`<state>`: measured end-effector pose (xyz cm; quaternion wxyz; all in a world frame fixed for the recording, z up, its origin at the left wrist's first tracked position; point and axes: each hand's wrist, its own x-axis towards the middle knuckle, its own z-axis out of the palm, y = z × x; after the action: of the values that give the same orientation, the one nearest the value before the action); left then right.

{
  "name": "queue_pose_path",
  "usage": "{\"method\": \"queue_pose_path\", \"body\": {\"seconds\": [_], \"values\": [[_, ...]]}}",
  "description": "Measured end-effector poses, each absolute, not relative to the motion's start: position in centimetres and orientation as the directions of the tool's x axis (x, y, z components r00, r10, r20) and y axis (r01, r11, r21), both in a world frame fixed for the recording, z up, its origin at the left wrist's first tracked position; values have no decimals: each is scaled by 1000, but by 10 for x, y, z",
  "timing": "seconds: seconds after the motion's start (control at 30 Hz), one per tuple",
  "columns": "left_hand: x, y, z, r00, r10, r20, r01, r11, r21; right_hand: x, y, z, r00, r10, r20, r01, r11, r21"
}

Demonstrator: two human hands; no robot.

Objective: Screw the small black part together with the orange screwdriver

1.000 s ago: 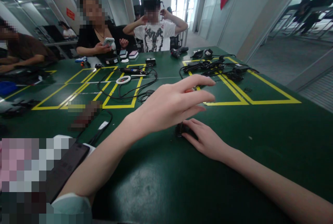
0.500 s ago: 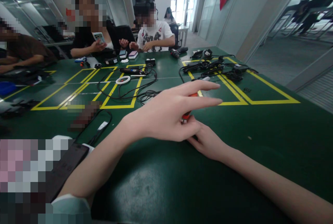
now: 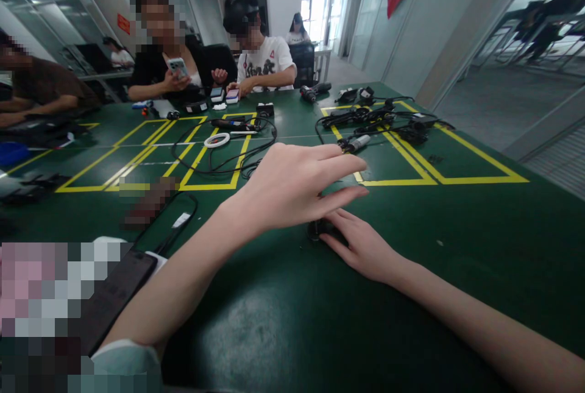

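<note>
My left hand (image 3: 297,183) reaches over the table with the palm down, thumb and fingers stretched forward and apart. Nothing shows in the gap between them, though the palm side is hidden. Just below it, my right hand (image 3: 361,240) rests low with thumb and fingertips closed around the edge of a small dark round object (image 3: 315,230). The left hand covers the upper part of that object, so its kind cannot be made out. Both hands are close together above the green tabletop (image 3: 274,295).
Black cables (image 3: 356,117) and a grey-handled tool (image 3: 358,144) lie within yellow tape lines ahead. A white ring (image 3: 216,140) and looped cord are left of them. A dark phone-like slab (image 3: 121,295) lies by my left forearm. People sit across the table.
My left hand has drawn slightly left and its fingers have bent. The red-orange thing seen behind its fingers is out of sight, and the dark round object now shows. My right hand has barely moved.
</note>
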<state>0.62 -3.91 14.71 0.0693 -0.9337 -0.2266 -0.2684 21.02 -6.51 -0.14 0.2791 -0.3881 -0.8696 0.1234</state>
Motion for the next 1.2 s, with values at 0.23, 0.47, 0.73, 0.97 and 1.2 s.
{"method": "queue_pose_path", "body": {"seconds": [0.23,0.47,0.73,0.97,1.2], "values": [[5,-46,154,813,289,506,189,-952,241,210,-65,-3,-542,734,409,588,679,-440],[7,-41,148,776,304,552,246,-953,180,211,-66,3,-543,760,356,603,648,-465],[16,-31,129,714,185,676,401,-899,-178,209,-65,0,-543,752,374,603,659,-450],[11,-38,140,732,303,610,354,-934,38,209,-65,-2,-537,744,397,590,668,-453],[-2,-41,157,832,317,455,204,-938,280,211,-66,0,-540,761,358,606,648,-462]]}}
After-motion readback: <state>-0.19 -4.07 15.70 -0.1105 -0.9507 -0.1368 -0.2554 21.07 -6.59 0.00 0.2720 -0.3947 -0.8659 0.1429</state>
